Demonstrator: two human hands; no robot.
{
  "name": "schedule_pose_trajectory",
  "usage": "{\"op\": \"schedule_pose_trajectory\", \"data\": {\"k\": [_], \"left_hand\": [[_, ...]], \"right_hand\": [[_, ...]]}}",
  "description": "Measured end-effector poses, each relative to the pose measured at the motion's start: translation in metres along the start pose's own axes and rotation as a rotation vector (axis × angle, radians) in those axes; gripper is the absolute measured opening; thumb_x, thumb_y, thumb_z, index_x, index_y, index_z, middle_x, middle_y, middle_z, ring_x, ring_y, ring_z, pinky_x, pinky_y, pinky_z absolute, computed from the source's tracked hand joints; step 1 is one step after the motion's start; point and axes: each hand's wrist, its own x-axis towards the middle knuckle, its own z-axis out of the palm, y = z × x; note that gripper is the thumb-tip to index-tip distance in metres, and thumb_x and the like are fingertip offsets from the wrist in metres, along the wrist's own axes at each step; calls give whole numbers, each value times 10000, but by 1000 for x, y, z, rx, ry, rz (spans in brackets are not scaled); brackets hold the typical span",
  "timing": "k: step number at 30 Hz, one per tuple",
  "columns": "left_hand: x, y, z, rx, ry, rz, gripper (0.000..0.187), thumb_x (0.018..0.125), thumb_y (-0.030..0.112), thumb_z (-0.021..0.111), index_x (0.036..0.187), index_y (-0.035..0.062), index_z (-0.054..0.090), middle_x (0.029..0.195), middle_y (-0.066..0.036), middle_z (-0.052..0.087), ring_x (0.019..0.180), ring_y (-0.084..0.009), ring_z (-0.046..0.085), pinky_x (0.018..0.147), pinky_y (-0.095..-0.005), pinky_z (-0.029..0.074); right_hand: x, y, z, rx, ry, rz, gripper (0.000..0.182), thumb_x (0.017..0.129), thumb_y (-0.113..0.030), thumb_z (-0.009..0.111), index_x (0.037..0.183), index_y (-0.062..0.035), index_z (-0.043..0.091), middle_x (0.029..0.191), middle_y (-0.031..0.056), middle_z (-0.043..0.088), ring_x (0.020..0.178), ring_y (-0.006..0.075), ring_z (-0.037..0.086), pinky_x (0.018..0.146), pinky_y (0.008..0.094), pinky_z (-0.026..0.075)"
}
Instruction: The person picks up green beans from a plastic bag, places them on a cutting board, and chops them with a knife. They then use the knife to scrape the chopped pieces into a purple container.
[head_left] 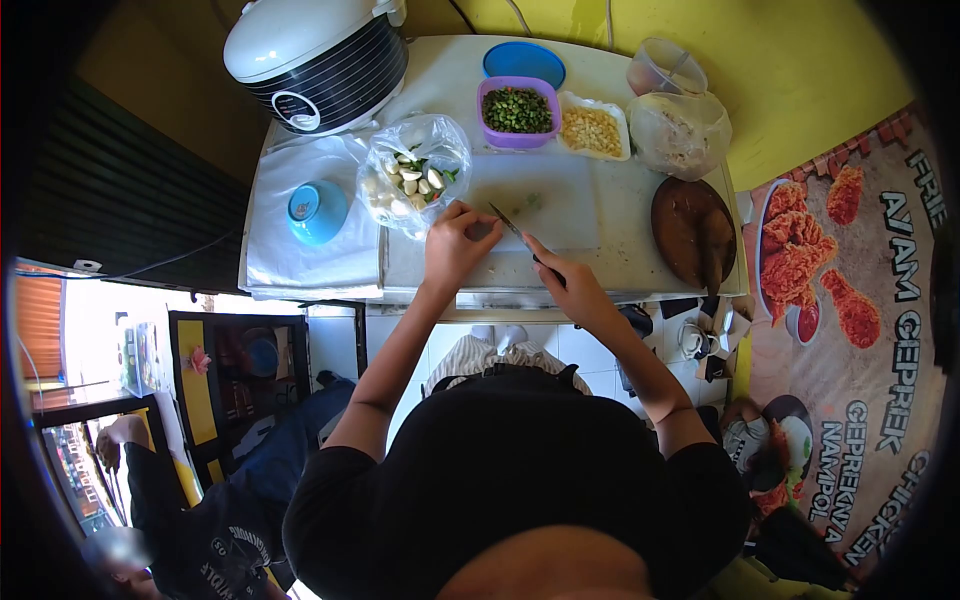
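My right hand [568, 283] grips a small knife [512, 226], its blade pointing up and left over the front of a white cutting board [575, 215]. Beside the blade, my left hand [460, 243] has its fingers pinched together at the board's left edge; whatever they hold is hidden. Just beyond that hand lies an open clear plastic bag [385, 165] with peeled garlic cloves [411, 184] and some green and red bits. A few small green scraps [533, 201] rest on the board.
Behind the board stand a purple tub [482, 128] of chopped green pieces, a white tray [622, 140] of chopped pale pieces and a blue lid [524, 62]. A stone mortar [672, 240] is at right, a blue bowl [318, 210] and rice cooker [315, 70] at left. Another person [215, 520] is lower left.
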Motion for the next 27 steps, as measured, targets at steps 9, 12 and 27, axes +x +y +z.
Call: {"op": "schedule_pose_trajectory", "data": {"k": [9,12,27], "left_hand": [[-1,0,2,-11,26,4,136,718,176,772,808,78,743,772,-53,606,588,-168,595,571,-304,498],[-1,0,3,-14,30,10,133,718,168,771,813,79,744,774,-53,607,594,-163,599,570,-301,499],[15,24,16,99,-62,95,191,890,143,624,1053,107,717,898,-87,633,727,-201,616,637,-326,489]], "right_hand": [[3,6,12,-188,13,-21,519,961,-122,473,1458,-224,359,639,231,536,569,390,579,578,413,465],[11,4,7,-110,-16,25,512,959,-127,489,1449,-224,379,664,239,542,547,328,564,594,385,462],[13,4,-34,306,110,161,496,993,-174,507,1466,-230,370,661,-44,363,585,52,354,550,215,362]]}}
